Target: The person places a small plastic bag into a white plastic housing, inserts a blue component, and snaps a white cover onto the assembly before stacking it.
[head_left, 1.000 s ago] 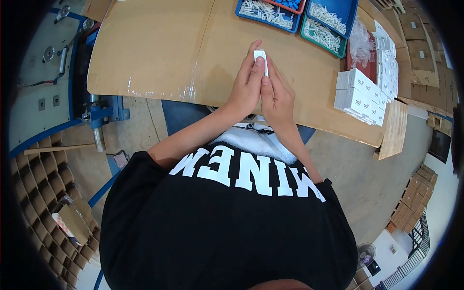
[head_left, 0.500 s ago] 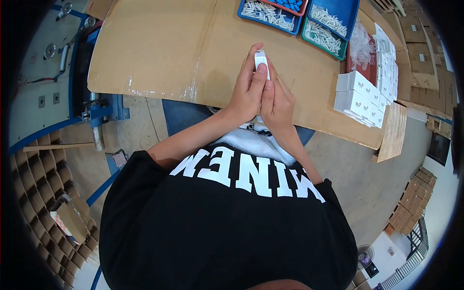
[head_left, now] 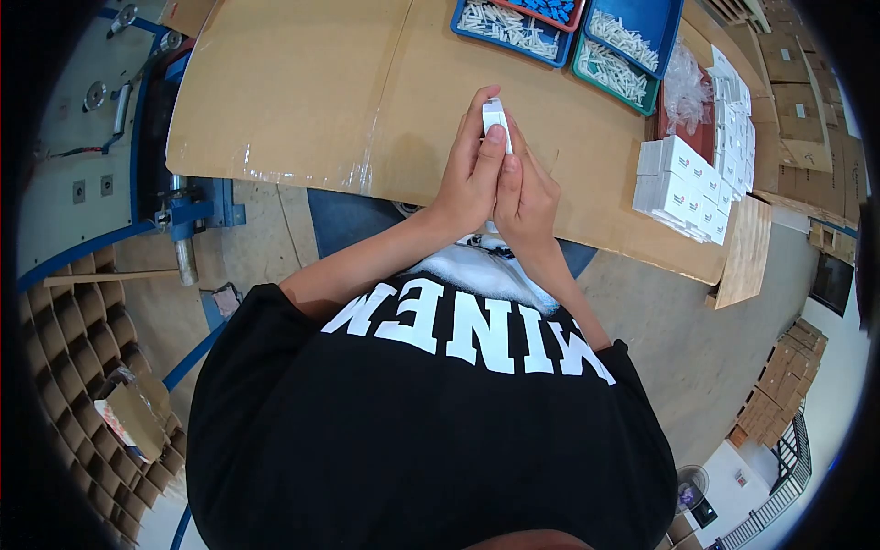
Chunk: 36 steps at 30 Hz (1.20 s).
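Both hands are up over the cardboard sheet, pressed close together near its middle. The left hand is clasped around a small white box, thumb flat on its face, and the right hand grips the same box from the other side, fingers curled tight. The box stands on end, just above the cardboard sheet. At the sheet's far edge sit blue trays of white parts with a green tray touching them. On the sheet's right edge there's a stack of white cartons, well apart from the hands.
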Tool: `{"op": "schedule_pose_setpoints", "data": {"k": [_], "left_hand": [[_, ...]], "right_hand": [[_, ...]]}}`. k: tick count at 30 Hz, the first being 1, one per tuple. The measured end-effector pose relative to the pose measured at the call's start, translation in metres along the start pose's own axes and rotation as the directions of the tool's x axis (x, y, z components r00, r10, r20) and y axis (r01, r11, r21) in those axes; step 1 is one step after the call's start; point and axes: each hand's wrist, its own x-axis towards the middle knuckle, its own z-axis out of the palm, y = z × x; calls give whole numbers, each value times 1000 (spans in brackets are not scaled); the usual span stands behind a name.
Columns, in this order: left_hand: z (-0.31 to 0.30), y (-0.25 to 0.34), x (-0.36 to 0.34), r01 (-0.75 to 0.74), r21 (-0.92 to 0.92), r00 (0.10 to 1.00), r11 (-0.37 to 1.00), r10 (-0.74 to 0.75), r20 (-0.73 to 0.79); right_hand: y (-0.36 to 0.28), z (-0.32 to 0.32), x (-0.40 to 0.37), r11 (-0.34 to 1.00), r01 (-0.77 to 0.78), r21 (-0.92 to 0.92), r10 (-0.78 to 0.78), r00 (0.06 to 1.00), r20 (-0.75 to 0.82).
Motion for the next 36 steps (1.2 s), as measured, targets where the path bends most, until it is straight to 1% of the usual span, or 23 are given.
{"op": "schedule_pose_setpoints", "data": {"k": [2,9,11,12,15,17,18,19,20,21,22,23,24,25,26,27,28,29,30,31,33,34,36], "left_hand": [[-1,0,0,-36,101,999,994,34,21],[-1,-4,-1,-66,121,998,990,66,8],[1,-3,-1,-108,163,994,981,109,6],[2,-5,-1,-109,160,994,981,109,5],[0,-7,2,-190,203,980,961,197,-13],[-3,-5,5,-138,-7,990,990,138,-25],[-5,-3,7,-144,-9,989,990,144,-20],[-7,0,10,-218,59,976,974,217,21],[-8,2,12,-293,123,956,948,287,69],[-9,3,13,-300,121,953,946,292,85],[-10,2,12,-349,157,935,924,333,122],[-10,3,13,-399,189,914,897,373,160],[-12,5,16,-407,185,909,895,377,179],[-14,7,18,-461,249,884,852,415,215],[-16,9,20,-513,310,856,801,451,252],[-17,13,22,-550,360,834,754,472,286],[-17,16,23,-558,358,828,749,475,297],[-17,19,22,-552,414,834,724,470,289],[-16,20,21,-542,468,840,698,465,279],[-17,20,21,-544,468,839,696,465,283],[-19,16,22,-471,521,879,711,425,215],[-20,14,23,-475,521,877,709,428,218],[-23,11,26,-533,426,842,731,508,182]], "right_hand": [[0,1,0,1000,8,-3,-8,1000,-9],[2,2,-1,1000,25,7,-24,999,-44],[2,2,-2,1000,17,7,-16,999,-50],[0,1,-2,999,21,31,-20,999,-43],[-6,-3,6,995,28,92,-28,1000,-5],[-6,-6,11,992,32,123,-35,999,22],[-6,-7,13,976,-20,217,25,999,-20],[-6,-8,14,947,-66,313,88,994,-58],[-9,-10,18,949,-59,311,85,994,-69],[-14,-14,22,845,-325,425,347,937,27],[-20,-18,26,659,-556,508,568,809,149],[-26,-20,29,662,-545,515,569,813,129],[-32,-21,33,579,-625,524,604,760,239],[-36,-22,34,489,-700,520,626,697,349],[-33,-22,33,490,-692,529,627,702,338],[-28,-21,32,420,-707,569,635,677,373],[-25,-21,33,348,-719,602,636,653,411],[-28,-16,33,348,-713,609,635,657,407],[-34,-10,33,457,-624,634,597,743,302],[-38,-6,33,559,-525,641,543,817,195],[-42,-5,32,557,-538,633,540,813,217],[-43,-4,32,556,-553,621,535,809,241],[-45,4,31,577,-519,630,513,831,215]]}}
